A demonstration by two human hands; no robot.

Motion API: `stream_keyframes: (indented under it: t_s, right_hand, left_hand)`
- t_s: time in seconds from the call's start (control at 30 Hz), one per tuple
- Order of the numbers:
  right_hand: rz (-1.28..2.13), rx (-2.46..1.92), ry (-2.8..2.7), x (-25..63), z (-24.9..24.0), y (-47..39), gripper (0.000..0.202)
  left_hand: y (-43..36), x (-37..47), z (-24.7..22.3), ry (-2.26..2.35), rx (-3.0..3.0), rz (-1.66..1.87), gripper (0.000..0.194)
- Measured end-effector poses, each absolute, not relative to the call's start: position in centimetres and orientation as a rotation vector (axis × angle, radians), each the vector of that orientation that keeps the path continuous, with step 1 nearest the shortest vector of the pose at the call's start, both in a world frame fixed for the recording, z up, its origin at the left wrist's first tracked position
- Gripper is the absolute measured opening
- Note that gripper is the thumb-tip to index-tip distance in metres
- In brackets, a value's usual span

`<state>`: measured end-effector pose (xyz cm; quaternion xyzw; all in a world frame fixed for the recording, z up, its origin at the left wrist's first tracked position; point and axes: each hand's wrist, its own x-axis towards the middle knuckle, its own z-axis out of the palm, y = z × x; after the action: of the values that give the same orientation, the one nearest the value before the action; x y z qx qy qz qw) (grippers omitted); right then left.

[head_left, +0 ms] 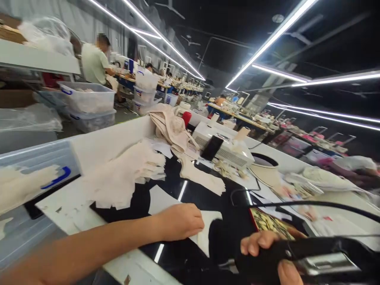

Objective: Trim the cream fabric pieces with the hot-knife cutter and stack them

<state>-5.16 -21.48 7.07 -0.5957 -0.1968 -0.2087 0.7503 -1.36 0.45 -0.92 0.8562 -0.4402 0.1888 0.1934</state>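
Observation:
My left hand [179, 221] is closed, its fingertips pressed on a cream fabric piece [204, 231] that lies over a white sheet [162, 200] on the glossy black table top [228, 221]. At the lower right, my right hand [267, 247] wraps round a black handheld tool [311, 259] with a silver metal plate and a cable. The tool's narrow metal tip points left, toward the fabric. Behind my left hand lies a pile of cream fabric pieces [118, 174]. Another cut fabric piece [202, 174] rests further back.
Behind the fabric stand a white machine [225, 144], a black phone [212, 147] and a red thread cone [186, 118]. A patterned packet [267, 221] lies near my right hand, under a black cable [311, 203]. Plastic bins [89, 99] and a seated person [95, 63] are at the back left.

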Motion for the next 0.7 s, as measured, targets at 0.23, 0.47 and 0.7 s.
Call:
stream_keyframes:
  t_s: [0.23, 0.47, 0.7]
  right_hand:
    - [-0.585, -1.173, -0.356, -5.5, 7.8, -19.3, 0.044]
    - [-0.523, -1.129, -0.404, -5.6, 7.3, -19.2, 0.043]
    - [-0.543, -1.134, -0.412, -5.6, 7.5, -18.7, 0.042]
  left_hand:
    - [0.2, -2.3, -0.7, -1.293, 2.279, 0.419, 0.016]
    - [-0.2, -3.0, -0.3, -1.408, 2.294, 0.441, 0.022]
    - [-1.1, -3.4, -0.3, -1.375, 2.283, 0.512, 0.021]
